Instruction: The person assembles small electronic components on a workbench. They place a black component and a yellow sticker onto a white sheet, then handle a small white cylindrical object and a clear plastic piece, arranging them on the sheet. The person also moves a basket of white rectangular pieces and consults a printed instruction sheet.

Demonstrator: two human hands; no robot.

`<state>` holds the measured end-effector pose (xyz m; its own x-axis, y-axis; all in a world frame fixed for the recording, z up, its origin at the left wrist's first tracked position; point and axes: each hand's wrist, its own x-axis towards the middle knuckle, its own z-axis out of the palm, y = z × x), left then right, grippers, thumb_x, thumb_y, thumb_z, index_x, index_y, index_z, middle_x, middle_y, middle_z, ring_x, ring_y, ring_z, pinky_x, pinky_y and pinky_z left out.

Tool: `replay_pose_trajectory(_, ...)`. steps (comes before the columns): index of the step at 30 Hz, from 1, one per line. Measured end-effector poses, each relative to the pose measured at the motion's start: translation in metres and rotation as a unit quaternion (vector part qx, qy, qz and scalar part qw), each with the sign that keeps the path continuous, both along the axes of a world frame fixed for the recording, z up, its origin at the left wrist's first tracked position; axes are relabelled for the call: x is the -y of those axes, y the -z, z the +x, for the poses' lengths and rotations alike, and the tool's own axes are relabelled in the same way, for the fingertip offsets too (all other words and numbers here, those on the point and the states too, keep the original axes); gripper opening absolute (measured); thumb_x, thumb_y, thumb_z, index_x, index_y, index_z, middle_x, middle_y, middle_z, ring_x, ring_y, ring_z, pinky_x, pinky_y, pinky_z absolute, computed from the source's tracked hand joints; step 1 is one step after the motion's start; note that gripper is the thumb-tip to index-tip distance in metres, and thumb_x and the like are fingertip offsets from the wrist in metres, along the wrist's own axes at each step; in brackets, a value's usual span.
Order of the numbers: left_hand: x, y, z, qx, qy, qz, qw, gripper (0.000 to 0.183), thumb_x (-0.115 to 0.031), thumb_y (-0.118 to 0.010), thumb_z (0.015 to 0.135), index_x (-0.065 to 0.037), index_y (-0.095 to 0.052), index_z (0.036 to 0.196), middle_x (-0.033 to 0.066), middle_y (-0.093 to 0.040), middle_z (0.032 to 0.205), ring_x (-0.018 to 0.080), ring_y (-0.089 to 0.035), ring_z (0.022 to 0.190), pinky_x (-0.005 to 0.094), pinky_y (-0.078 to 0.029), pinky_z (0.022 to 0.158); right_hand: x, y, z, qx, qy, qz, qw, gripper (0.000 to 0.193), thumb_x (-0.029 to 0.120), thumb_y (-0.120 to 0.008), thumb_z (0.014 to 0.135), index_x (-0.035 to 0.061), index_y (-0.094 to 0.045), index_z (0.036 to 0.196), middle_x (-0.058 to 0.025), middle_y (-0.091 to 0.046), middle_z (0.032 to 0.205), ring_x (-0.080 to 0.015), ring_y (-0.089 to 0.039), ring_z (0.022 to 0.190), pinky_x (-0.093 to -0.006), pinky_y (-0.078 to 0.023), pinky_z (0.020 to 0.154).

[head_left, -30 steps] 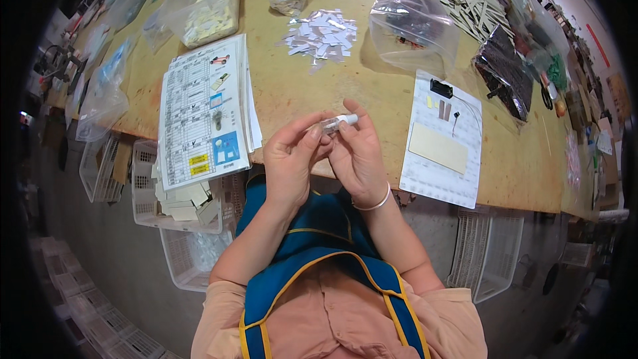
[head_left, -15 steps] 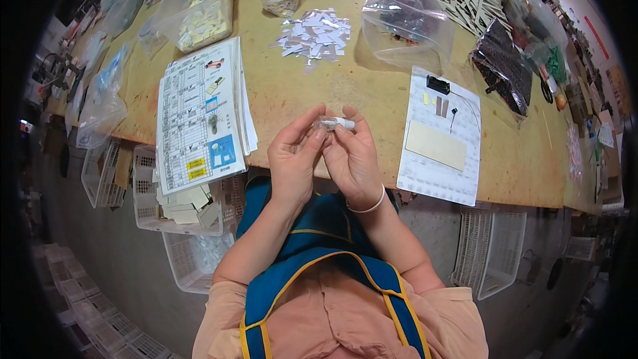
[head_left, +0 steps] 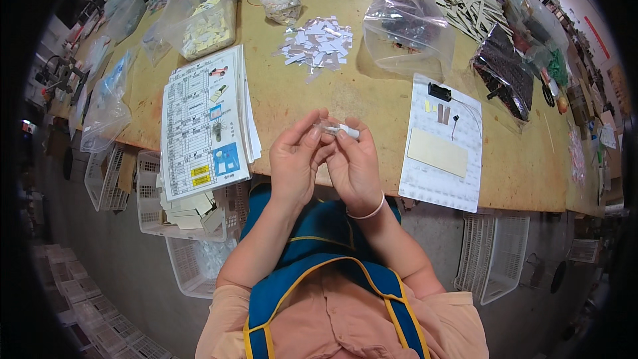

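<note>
Above the table's near edge my two hands meet over a small white tube-like piece [head_left: 349, 132] with clear, shiny plastic at its left end. My left hand [head_left: 294, 155] pinches the clear end between thumb and fingertips. The white end lies between the thumb and fingers of my right hand [head_left: 354, 165], which is closed around it. Exactly what the piece is I cannot make out. Just beyond my hands lies a pile of small white strips [head_left: 318, 42].
To the left is a stack of printed sheets [head_left: 204, 126], with a plastic bin of pale pieces [head_left: 211, 45] behind it. A sheet on the right bears a black battery holder [head_left: 439, 91] and a cream board [head_left: 436, 153]. A clear bag [head_left: 407, 43] stands at the back.
Both hands remain at the piece, and its white end now tilts slightly down to the right. My fingers have shifted a little around it. The whole view has moved slightly.
</note>
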<state>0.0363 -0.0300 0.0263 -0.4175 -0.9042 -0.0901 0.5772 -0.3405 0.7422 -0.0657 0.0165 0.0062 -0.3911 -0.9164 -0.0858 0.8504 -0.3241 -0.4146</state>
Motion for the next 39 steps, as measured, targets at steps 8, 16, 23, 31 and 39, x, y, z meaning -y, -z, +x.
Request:
replay_pose_trajectory(8,0.027,-0.007,-0.009,0.007,0.006,0.036,0.999,0.033,-0.006,-0.060,0.102,0.005,-0.059,0.133,0.0224,-0.066,0.128,0.0162,-0.071,0.076,0.0248,-0.063,0.062,0.008,-0.005,0.004,-0.035,-0.007,0.021,0.999,0.014,0.000,-0.059,0.101,0.0027,-0.050,0.113,-0.0151,-0.064,0.105,-0.0225,-0.065,0.095,-0.0345,-0.056,0.084)
replay_pose_trajectory(16,0.050,-0.014,-0.021,0.005,0.082,0.075,0.994,0.034,-0.002,-0.063,0.099,0.005,-0.059,0.133,0.0225,-0.067,0.126,0.0105,-0.066,0.061,0.0178,-0.053,0.048,0.020,-0.007,-0.001,-0.006,0.025,0.033,0.999,0.013,0.001,-0.062,0.100,0.0035,-0.050,0.106,-0.0114,-0.064,0.094,-0.0189,-0.063,0.085,-0.0322,-0.054,0.075)
replay_pose_trajectory(23,0.045,-0.015,-0.023,0.019,0.083,0.049,0.995,0.037,-0.004,-0.065,0.099,0.004,-0.058,0.134,0.0225,-0.067,0.127,0.0092,-0.063,0.058,0.0179,-0.048,0.044,0.022,-0.009,0.008,-0.026,0.073,0.037,0.996,0.011,-0.001,-0.063,0.099,0.0045,-0.055,0.105,-0.0085,-0.062,0.088,-0.0151,-0.058,0.075,-0.0319,-0.051,0.064)
replay_pose_trajectory(31,0.044,-0.014,-0.020,0.040,0.076,0.018,0.996,0.038,-0.006,-0.065,0.099,0.006,-0.057,0.135,0.0231,-0.066,0.128,0.0077,-0.055,0.053,0.0186,-0.041,0.042,0.023,-0.008,0.012,-0.072,0.088,0.043,0.993,0.011,-0.004,-0.062,0.099,0.0025,-0.056,0.106,-0.0093,-0.062,0.089,-0.0157,-0.059,0.070,-0.0306,-0.054,0.063)
replay_pose_trajectory(39,0.050,-0.017,-0.025,0.019,0.044,0.037,0.998,0.033,-0.011,-0.061,0.102,0.006,-0.057,0.131,0.0189,-0.067,0.126,0.0065,-0.047,0.049,0.0208,-0.038,0.042,0.022,-0.006,0.014,-0.082,0.098,-0.011,0.992,0.011,-0.008,-0.059,0.098,-0.0006,-0.056,0.107,-0.0155,-0.064,0.114,-0.0176,-0.065,0.084,-0.0297,-0.058,0.075)
